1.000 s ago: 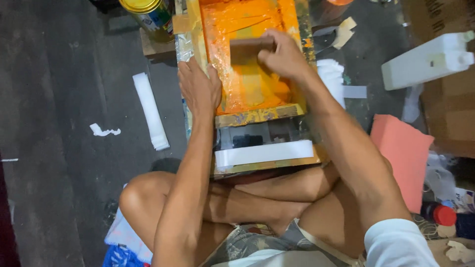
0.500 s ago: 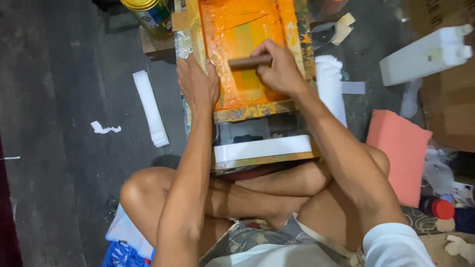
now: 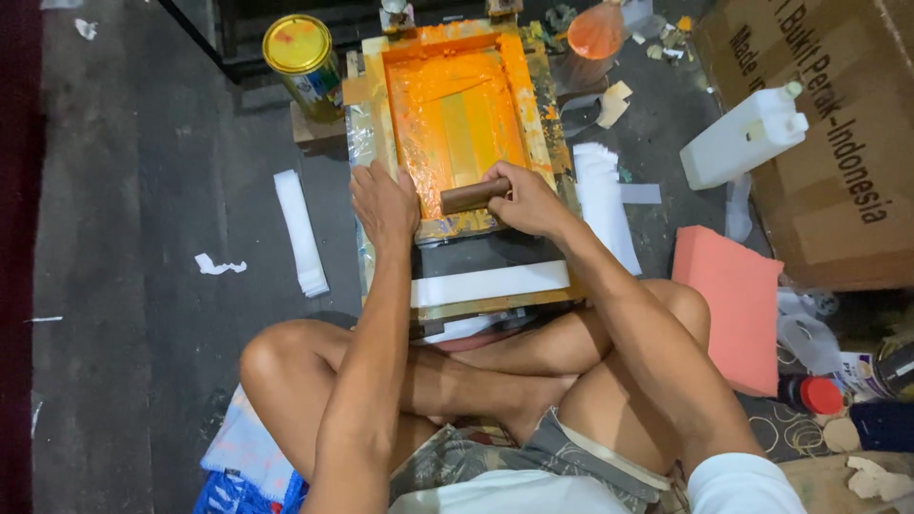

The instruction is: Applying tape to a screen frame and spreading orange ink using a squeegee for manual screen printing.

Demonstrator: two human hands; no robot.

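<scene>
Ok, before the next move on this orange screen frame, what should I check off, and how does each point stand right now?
1. Right hand gripping the wooden squeegee handle: ok.
2. Left hand pressing flat on the frame's left edge: ok.
3. Orange ink covering the screen frame: ok, though a paler streak runs down the middle.
4. White strip lying below the frame: ok.
5. Anything positioned under the mesh: cannot tell.
6. Yellow-lidded can upright, apart from the frame: ok.
</scene>
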